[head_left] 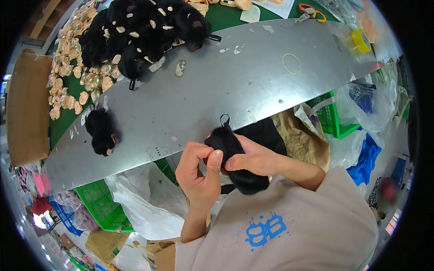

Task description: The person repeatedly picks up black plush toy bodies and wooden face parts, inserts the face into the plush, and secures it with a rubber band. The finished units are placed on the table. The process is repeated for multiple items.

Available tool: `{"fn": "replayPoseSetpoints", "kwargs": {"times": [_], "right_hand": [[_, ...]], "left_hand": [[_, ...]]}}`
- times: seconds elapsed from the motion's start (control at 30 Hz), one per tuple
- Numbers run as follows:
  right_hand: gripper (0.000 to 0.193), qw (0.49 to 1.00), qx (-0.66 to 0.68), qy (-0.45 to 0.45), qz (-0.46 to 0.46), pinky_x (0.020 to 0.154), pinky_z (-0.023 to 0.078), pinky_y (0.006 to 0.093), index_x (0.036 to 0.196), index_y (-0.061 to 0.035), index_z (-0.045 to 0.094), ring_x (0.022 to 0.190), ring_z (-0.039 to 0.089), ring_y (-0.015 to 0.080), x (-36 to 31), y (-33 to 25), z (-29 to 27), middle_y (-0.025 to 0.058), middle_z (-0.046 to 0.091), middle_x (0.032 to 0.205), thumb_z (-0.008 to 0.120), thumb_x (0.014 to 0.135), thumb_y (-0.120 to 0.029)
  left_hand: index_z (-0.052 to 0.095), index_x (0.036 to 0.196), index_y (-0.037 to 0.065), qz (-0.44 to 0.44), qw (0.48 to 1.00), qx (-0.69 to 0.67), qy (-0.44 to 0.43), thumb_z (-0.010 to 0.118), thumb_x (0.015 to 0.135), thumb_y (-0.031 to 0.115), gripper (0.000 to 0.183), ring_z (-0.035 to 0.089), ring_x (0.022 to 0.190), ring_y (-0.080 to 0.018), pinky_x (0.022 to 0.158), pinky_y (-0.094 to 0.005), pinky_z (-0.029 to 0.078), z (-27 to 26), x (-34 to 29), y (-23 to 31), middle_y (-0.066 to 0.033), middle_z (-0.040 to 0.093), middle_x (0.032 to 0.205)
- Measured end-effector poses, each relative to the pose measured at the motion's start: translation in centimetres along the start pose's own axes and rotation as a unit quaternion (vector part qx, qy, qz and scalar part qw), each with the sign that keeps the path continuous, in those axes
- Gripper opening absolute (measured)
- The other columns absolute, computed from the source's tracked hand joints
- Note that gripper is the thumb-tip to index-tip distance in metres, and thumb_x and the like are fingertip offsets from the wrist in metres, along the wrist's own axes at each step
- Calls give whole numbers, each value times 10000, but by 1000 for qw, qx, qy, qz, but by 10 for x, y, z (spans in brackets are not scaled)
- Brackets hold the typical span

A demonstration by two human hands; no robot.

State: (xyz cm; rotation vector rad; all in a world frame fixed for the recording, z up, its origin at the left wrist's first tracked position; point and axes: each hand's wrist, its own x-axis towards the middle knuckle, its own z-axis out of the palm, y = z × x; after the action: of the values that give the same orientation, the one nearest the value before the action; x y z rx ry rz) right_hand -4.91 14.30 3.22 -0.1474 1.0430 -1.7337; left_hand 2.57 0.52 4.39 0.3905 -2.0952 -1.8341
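Both hands work on a small black plush toy (231, 143) with a thin black loop at its top, just over the table's near edge. My left hand (199, 169) pinches the toy's left side between thumb and bent fingers. Around its other side wraps my right hand (255, 158), the thumb pressed onto the plush. What lies between the fingertips is too small to make out. Another black plush toy (101, 131) lies on the grey metal table (212, 86) at the left. Farther back is a pile of black plush toys (140, 27) with pale pieces scattered on it.
Many beige plastic parts (68, 58) cover the green surface at the far left, by a cardboard sheet (27, 108). Scissors (312, 12), yellow tape (360, 40) and a rubber band (290, 63) lie on the right. Green crates (101, 205) and plastic bags (149, 198) stand below the table edge.
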Motion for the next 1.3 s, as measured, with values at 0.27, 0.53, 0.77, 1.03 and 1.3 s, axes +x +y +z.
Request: {"fn": "replayPoseSetpoints", "kwargs": {"times": [0.27,0.53,0.77,1.03,1.3], "right_hand": [[200,989,-148,-3,-14,501,339,308,772,23,459,598,353,83,-3,-5,-8,9,391,601,579,807,-133],[240,954,-293,14,-55,476,351,340,692,41,438,528,357,132,-7,-17,-8,90,411,545,576,764,-143],[216,956,-284,68,-40,471,353,350,701,51,460,519,365,135,-10,-8,-2,94,429,541,554,784,-125],[244,996,-60,71,16,641,465,258,960,39,610,684,549,123,-10,-12,-13,36,601,759,507,828,-138],[231,961,110,-180,178,527,427,307,852,13,530,555,510,196,0,-31,-21,135,559,656,498,772,-202]], "left_hand": [[475,799,43,100,990,99,24,598,978,227,284,370,652,-112,551,-247,286,8,-12,-10,-20,431,767],[518,819,56,163,970,176,45,636,944,174,209,466,623,-190,519,-296,352,10,-17,-16,-61,509,748],[534,830,57,162,966,192,59,638,935,143,171,474,635,-189,513,-279,347,14,-11,-20,-58,530,763],[549,1161,-21,170,983,69,-30,651,818,86,374,555,938,-217,859,-309,446,-4,8,-11,-131,565,1052],[590,1206,-36,49,974,-94,-202,710,715,84,520,555,1081,-276,980,-360,408,-23,22,-8,-169,602,1188]]}}
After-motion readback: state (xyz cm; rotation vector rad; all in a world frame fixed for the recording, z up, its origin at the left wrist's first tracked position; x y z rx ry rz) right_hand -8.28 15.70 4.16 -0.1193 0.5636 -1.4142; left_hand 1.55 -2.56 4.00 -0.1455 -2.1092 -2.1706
